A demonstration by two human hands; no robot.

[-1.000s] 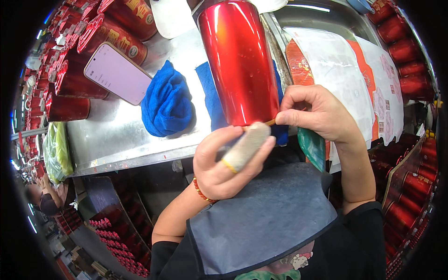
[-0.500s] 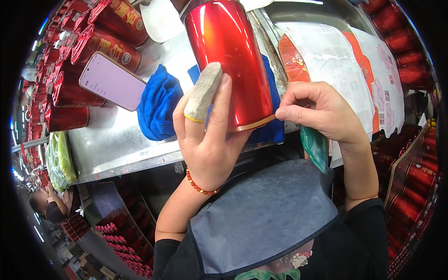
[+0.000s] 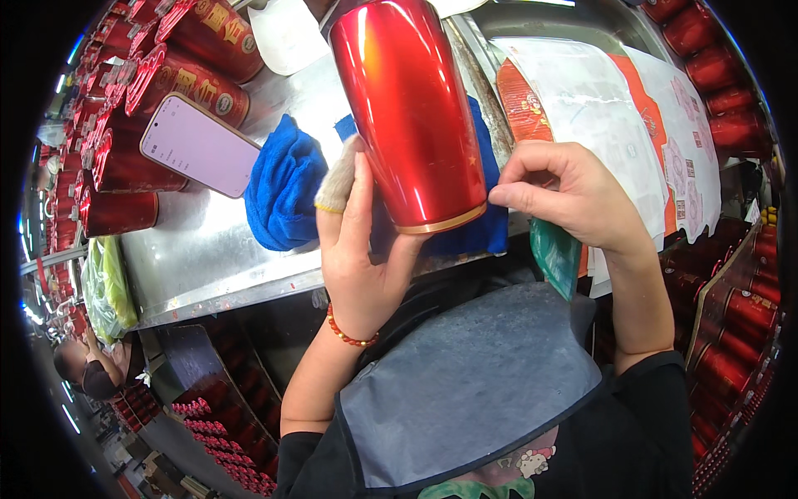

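Observation:
A shiny red metal canister (image 3: 411, 116) with a gold band at its near end lies tilted over the blue cloth. My left hand (image 3: 357, 266) grips its left side, fingers along the wall and thumb at the gold band. One finger wears a pale knitted finger cot (image 3: 337, 185) with a yellow edge. My right hand (image 3: 573, 195) is closed in a pinch beside the canister's near right edge, fingertips at the band. Whatever is between those fingertips is too small to make out. A crumpled blue cloth (image 3: 284, 187) sits left of the canister; more blue cloth lies under it.
A phone (image 3: 199, 145) leans against red canisters (image 3: 125, 154) at the left of the metal table (image 3: 187, 270). White printed sheets (image 3: 594, 116) lie at the right. Green plastic (image 3: 555, 258) hangs below my right hand. Another person (image 3: 100, 366) is at the far left.
My left hand has slid left and down, off the canister's front to its left side. The canister has turned slightly, showing a small gold star. My right hand stays at the edge.

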